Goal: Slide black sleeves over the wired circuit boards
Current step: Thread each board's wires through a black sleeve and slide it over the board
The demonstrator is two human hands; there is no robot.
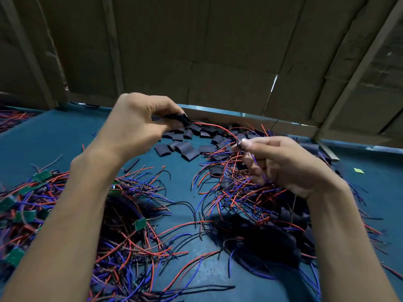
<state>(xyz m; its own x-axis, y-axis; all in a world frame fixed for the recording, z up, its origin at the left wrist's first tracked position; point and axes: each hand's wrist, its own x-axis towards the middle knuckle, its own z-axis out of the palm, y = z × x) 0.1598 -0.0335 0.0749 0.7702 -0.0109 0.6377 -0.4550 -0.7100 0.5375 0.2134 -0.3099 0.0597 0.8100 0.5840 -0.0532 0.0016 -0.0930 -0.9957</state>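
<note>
Above the blue counter [65, 136], we are pinching a black sleeve [182, 119] in our left hand [139, 123], our right hand [281, 164] gripping its red wire [218, 127], loose sleeves [185, 147] lying just below.

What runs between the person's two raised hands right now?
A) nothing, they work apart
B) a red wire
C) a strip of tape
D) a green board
B: a red wire stretches from the black sleeve that the left hand pinches, across to the fingertips of the right hand, above the loose sleeves on the blue table.
</note>
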